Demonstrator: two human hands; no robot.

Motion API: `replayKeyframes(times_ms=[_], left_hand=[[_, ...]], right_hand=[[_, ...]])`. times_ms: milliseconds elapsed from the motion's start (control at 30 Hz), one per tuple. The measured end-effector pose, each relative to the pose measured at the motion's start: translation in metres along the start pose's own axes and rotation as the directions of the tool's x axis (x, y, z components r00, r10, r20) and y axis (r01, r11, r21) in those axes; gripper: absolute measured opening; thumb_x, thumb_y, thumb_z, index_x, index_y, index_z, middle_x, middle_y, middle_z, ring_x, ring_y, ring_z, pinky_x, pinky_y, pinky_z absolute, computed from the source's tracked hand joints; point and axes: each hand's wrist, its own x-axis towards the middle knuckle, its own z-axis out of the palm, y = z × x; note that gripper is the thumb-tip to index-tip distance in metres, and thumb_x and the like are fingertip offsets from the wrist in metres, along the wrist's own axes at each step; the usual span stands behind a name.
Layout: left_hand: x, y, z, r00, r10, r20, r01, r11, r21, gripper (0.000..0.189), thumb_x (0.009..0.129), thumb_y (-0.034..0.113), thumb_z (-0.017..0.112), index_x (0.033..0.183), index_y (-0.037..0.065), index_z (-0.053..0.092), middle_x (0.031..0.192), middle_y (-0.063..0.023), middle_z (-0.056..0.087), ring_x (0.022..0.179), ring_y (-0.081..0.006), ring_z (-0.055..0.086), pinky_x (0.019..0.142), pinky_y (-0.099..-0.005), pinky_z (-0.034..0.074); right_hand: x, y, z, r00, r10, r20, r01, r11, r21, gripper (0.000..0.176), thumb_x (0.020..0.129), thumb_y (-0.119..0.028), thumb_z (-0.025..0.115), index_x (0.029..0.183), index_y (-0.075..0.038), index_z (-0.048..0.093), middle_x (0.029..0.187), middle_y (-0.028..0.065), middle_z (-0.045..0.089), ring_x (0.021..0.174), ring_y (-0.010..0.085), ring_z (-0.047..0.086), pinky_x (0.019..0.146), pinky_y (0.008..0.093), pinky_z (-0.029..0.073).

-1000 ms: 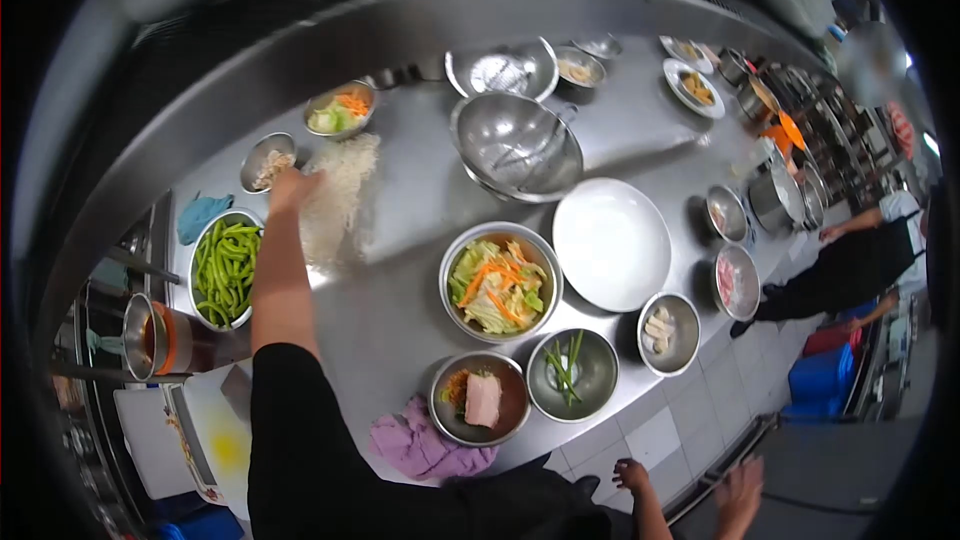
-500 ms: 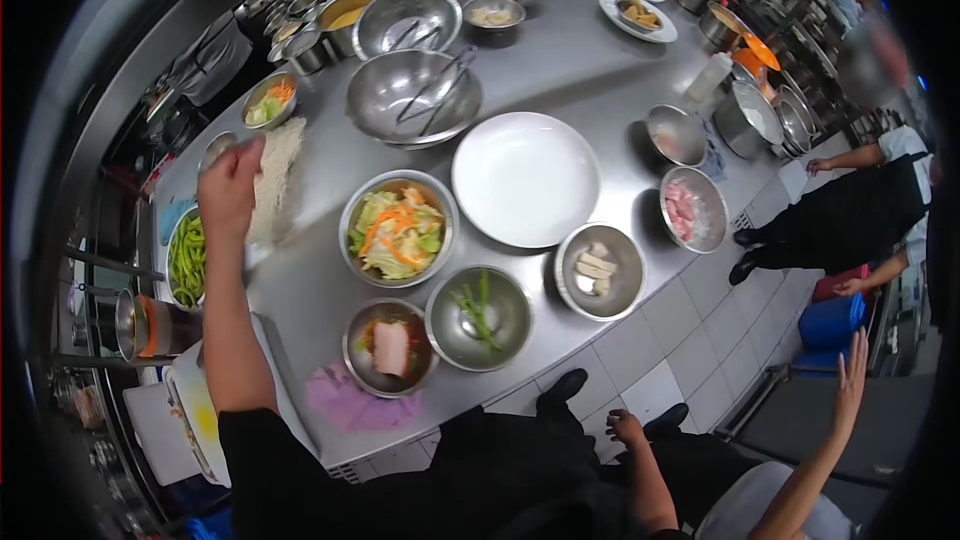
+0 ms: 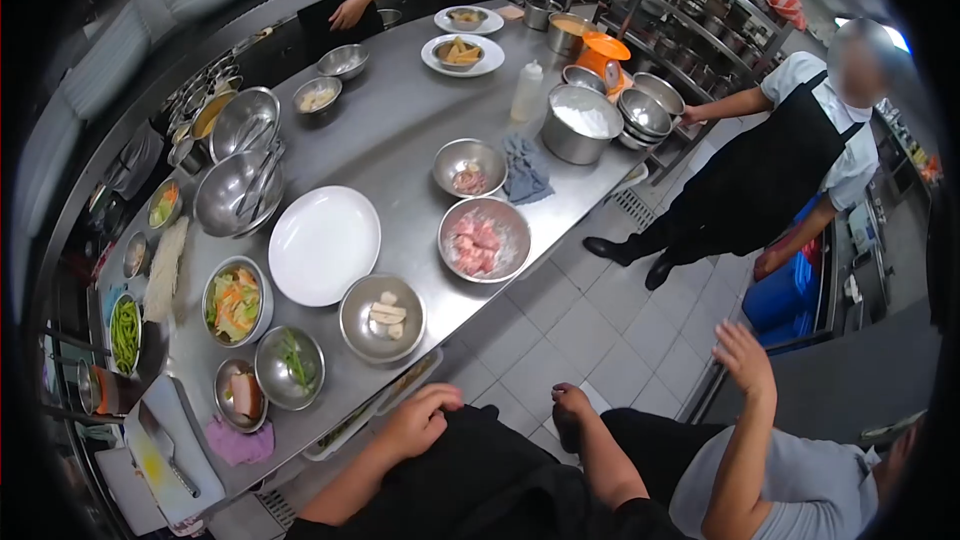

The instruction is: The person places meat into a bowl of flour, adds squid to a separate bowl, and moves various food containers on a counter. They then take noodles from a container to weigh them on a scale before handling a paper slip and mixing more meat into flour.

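Note:
My left hand (image 3: 423, 422) is in front of my dark apron, just off the table's front edge, with its fingers loosely curled and nothing seen in it. Lower right of the table, my right hand (image 3: 573, 401) hangs over the floor, its fingers bent in and no object showing. Nearest to my left hand is a steel bowl with pale cut pieces (image 3: 387, 317). Left of it stand a bowl with green stalks (image 3: 293, 360), a bowl with a slab of meat (image 3: 243, 395) and a bowl of shredded vegetables (image 3: 234, 302). Behind them lies a white plate (image 3: 325, 245).
A bowl of raw pink meat (image 3: 478, 242) stands near the table edge, with a blue cloth (image 3: 526, 170) behind it. A knife (image 3: 172, 450) lies on a white board at left. Beside me a person in grey raises a hand (image 3: 745, 358); another person in an apron (image 3: 770, 160) stands at right.
My left hand has come away from the white noodles on the left, back in front of my body. My view has turned right. The person in the apron now shows more fully.

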Motion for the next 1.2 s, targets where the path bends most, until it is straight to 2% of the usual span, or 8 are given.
replayKeyframes(times_ms=[467,600,667,767,800,867,1033,1200], left_hand=[[0.194,-0.004,-0.069,0.947,-0.046,-0.317,-0.034,0.97,-0.242,0.018,0.079,-0.006,0.049,0.095,-0.002,0.056,0.099,-0.0122,0.059,0.083,-0.0167,0.06,0.076,-0.029,0.047],[0.258,0.002,-0.073,0.946,-0.013,-0.323,-0.068,0.969,-0.239,0.016,0.08,-0.003,0.049,0.095,-0.002,0.057,0.097,-0.0125,0.06,0.083,-0.0165,0.059,0.075,-0.0285,0.047],[0.282,0.008,-0.074,0.941,0.061,-0.332,-0.072,0.997,-0.02,0.015,0.08,0.0,0.051,0.094,-0.002,0.057,0.096,-0.0123,0.061,0.082,-0.0161,0.059,0.075,-0.0281,0.046],[0.3,0.015,-0.07,0.928,0.015,-0.373,-0.037,0.998,-0.052,0.014,0.081,0.003,0.053,0.094,-0.002,0.058,0.095,-0.0119,0.061,0.08,-0.0158,0.059,0.075,-0.0279,0.046],[0.305,0.016,-0.068,0.924,0.008,-0.383,-0.029,0.998,-0.049,0.014,0.081,0.003,0.053,0.094,-0.002,0.058,0.095,-0.0119,0.061,0.08,-0.0158,0.059,0.075,-0.0279,0.046],[0.309,0.018,-0.061,0.866,0.003,-0.501,-0.007,1.0,-0.006,0.016,0.078,-0.003,0.053,0.093,-0.002,0.059,0.091,-0.011,0.062,0.078,-0.0166,0.06,0.073,-0.0278,0.047],[0.309,0.027,-0.019,0.718,-0.066,-0.692,0.062,0.998,-0.031,0.013,0.083,0.001,0.054,0.094,-0.002,0.059,0.093,-0.0105,0.062,0.08,-0.0163,0.06,0.075,-0.0288,0.047],[0.323,0.04,0.06,0.519,-0.224,-0.825,0.151,0.974,-0.17,0.012,0.084,0.004,0.056,0.095,-0.001,0.059,0.095,-0.0094,0.061,0.082,-0.015,0.06,0.074,-0.0269,0.048]], right_hand=[[0.113,-0.026,-0.161,0.993,0.109,0.054,-0.106,0.993,-0.049,0.038,0.086,-0.026,0.056,0.118,-0.007,0.053,0.097,0.0113,0.064,0.077,0.0219,0.066,0.055,0.0334,0.053],[0.139,-0.047,-0.26,0.958,-0.006,-0.286,0.051,0.987,0.151,0.028,0.088,-0.026,0.053,0.106,-0.006,0.06,0.076,0.0091,0.065,0.065,0.018,0.066,0.052,0.0297,0.05],[0.141,-0.095,-0.319,0.887,-0.124,-0.445,0.22,0.961,0.17,0.025,0.089,-0.024,0.053,0.102,-0.003,0.059,0.073,0.0064,0.063,0.056,0.0151,0.06,0.048,0.0292,0.046],[0.135,-0.205,-0.407,0.678,-0.292,-0.675,0.431,0.902,0.042,0.024,0.085,-0.022,0.059,0.102,-0.005,0.06,0.072,0.0071,0.061,0.06,0.0153,0.058,0.053,0.0298,0.046],[0.149,-0.226,-0.435,0.48,-0.429,-0.766,0.444,0.871,-0.209,0.025,0.084,-0.022,0.061,0.101,-0.005,0.06,0.076,0.0105,0.062,0.067,0.0187,0.059,0.061,0.0319,0.047],[0.161,-0.285,-0.484,0.39,-0.496,-0.776,0.509,0.818,-0.267,0.028,0.082,-0.025,0.063,0.1,-0.004,0.061,0.079,0.0128,0.062,0.072,0.0229,0.06,0.069,0.0333,0.048],[0.22,-0.378,-0.551,0.424,-0.644,-0.636,0.264,0.76,-0.594,0.051,0.075,-0.035,0.068,0.113,-0.004,0.054,0.106,0.0183,0.057,0.096,0.0332,0.057,0.082,0.0411,0.046],[0.298,-0.378,-0.588,0.423,-0.759,-0.494,0.356,0.641,-0.68,0.021,0.072,-0.014,0.066,0.084,-0.003,0.052,0.082,0.016,0.059,0.08,0.0348,0.059,0.069,0.0424,0.046]])
